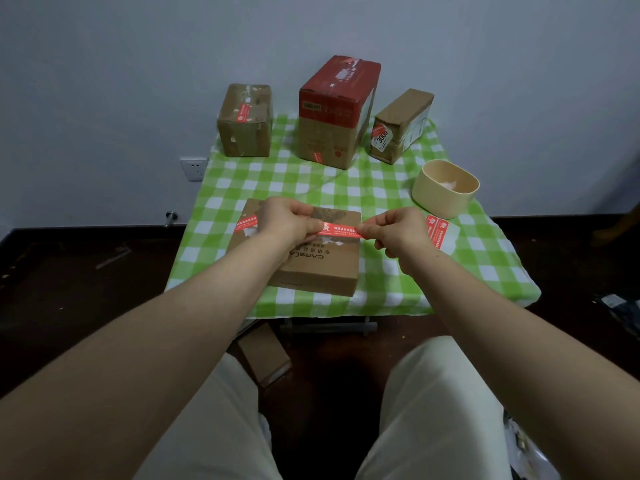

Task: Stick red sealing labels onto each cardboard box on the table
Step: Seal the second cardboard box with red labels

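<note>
A flat brown cardboard box [322, 268] lies near the table's front edge, with one red label [246, 224] stuck at its far left corner. Over its top I hold a red sealing label [341, 229] stretched level between both hands. My left hand [289, 223] pinches its left end and my right hand [394, 232] pinches its right end. A sheet of red labels [437, 230] lies right of the box. Three boxes stand at the back: a brown box [245, 121], a tall red-topped box [334, 110] and a slanted brown box [401, 124], each bearing a red label.
A green-and-white checked cloth [381, 188] covers the small table. A cream tub [445, 188] sits at the right, behind the label sheet. Another small cardboard box [265, 355] lies on the dark floor under the table's front. A wall socket [193, 169] is at the left.
</note>
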A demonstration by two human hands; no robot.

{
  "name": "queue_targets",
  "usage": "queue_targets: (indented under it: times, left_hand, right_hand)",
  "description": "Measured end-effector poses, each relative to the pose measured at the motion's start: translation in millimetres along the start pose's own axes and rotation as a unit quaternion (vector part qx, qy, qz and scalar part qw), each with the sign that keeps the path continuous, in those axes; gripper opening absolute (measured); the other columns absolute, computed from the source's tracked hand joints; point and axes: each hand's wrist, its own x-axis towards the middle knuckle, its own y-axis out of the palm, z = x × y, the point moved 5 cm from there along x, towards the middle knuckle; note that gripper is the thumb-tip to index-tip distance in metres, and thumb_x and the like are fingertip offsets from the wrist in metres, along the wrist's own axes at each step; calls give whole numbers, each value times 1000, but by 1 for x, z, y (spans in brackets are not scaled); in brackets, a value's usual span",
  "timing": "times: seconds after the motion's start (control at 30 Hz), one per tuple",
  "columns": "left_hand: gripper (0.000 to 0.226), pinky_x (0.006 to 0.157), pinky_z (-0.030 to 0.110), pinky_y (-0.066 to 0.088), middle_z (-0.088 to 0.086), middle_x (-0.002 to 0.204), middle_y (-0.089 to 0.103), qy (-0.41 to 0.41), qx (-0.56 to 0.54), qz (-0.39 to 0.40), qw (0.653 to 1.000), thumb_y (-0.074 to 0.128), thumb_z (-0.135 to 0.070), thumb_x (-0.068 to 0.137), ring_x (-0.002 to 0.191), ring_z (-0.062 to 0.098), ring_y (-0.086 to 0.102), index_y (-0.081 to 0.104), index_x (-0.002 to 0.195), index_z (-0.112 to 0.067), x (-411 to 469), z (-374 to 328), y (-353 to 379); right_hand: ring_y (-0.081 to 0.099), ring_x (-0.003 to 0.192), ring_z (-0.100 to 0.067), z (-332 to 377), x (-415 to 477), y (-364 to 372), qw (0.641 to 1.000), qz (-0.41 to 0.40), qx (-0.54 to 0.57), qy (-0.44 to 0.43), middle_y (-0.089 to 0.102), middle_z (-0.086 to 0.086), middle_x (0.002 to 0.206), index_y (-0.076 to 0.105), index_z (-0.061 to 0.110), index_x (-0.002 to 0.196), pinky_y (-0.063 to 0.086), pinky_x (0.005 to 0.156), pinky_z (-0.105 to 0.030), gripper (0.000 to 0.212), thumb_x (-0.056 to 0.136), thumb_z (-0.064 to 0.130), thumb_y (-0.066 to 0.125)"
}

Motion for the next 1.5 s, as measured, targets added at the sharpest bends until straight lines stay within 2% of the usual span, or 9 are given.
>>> queue_targets:
  times: [0.1, 0.2, 0.4, 0.57, 0.67, 0.97, 1.23, 1.37, 1.5]
  left_hand:
    - [36, 77, 34, 58, 13, 88, 66, 12, 42, -12, 999, 76, 2, 73, 75, 24, 69, 65, 107, 1, 5, 2, 0]
    - [35, 81, 36, 58, 7, 81, 67, 25, 88, -16, 996, 78, -5, 73, 72, 20, 68, 67, 106, -3, 12, 4, -1]
    - [37, 91, 41, 53, 12, 100, 71, 51, 156, -31, 986, 82, -14, 70, 98, 27, 67, 70, 105, -7, 16, 5, -2]
    - [37, 92, 40, 52, 9, 100, 72, 61, 179, -36, 981, 82, -15, 70, 99, 27, 66, 70, 104, -7, 17, 3, -2]
    - [36, 91, 39, 52, 8, 101, 72, 61, 183, -33, 981, 82, -15, 70, 98, 26, 66, 71, 103, -8, 18, 4, -2]
    - [35, 90, 41, 52, 8, 101, 71, 53, 197, -33, 978, 81, -16, 71, 98, 26, 66, 70, 103, -8, 15, 2, -1]
    - [27, 89, 40, 53, 7, 96, 71, 54, 212, -36, 975, 80, -15, 73, 94, 25, 66, 71, 98, -8, 13, 0, 0]
    - [35, 93, 40, 51, 7, 104, 70, 58, 217, -38, 974, 80, -16, 73, 99, 24, 65, 70, 106, -7, 12, -1, 0]
    - [37, 94, 41, 50, 9, 104, 70, 64, 219, -38, 973, 80, -15, 73, 100, 26, 65, 69, 107, -6, 11, -2, 0]
  right_hand:
    - [42, 46, -10, -2, 3, 2, 1000, -8, -24, 0, 55, 3, 54, 70, -4, 84, 30, 32, -12, 16, 77, 10, 75]
    - [41, 45, -9, -4, 5, 5, 999, -8, -48, 2, 54, 5, 54, 71, -2, 83, 31, 37, -16, 16, 77, 13, 75]
    - [47, 52, -12, -8, 9, 10, 997, -9, -74, -11, 61, -1, 63, 71, 7, 72, 37, 51, -28, 13, 75, 18, 77]
    - [53, 59, -15, -11, 13, 12, 997, -18, -75, -27, 70, -10, 77, 69, 11, 67, 51, 66, -40, 13, 75, 18, 77]
    - [59, 67, -19, -12, 14, 13, 996, -23, -77, -42, 71, -11, 79, 67, 14, 62, 53, 72, -46, 16, 75, 17, 77]
    - [56, 63, -14, -13, 13, 15, 996, -29, -78, -41, 64, 2, 67, 64, 16, 61, 54, 73, -43, 20, 78, 17, 75]
    - [53, 59, -11, -14, 10, 15, 994, -40, -94, -40, 61, 4, 63, 62, 20, 61, 51, 70, -38, 21, 79, 21, 74]
    - [53, 60, -11, -15, 9, 16, 994, -43, -97, -37, 60, 4, 64, 64, 18, 64, 51, 69, -37, 18, 79, 22, 74]
    - [52, 60, -10, -16, 7, 17, 994, -49, -90, -40, 60, 6, 63, 66, 14, 69, 48, 66, -33, 15, 79, 23, 73]
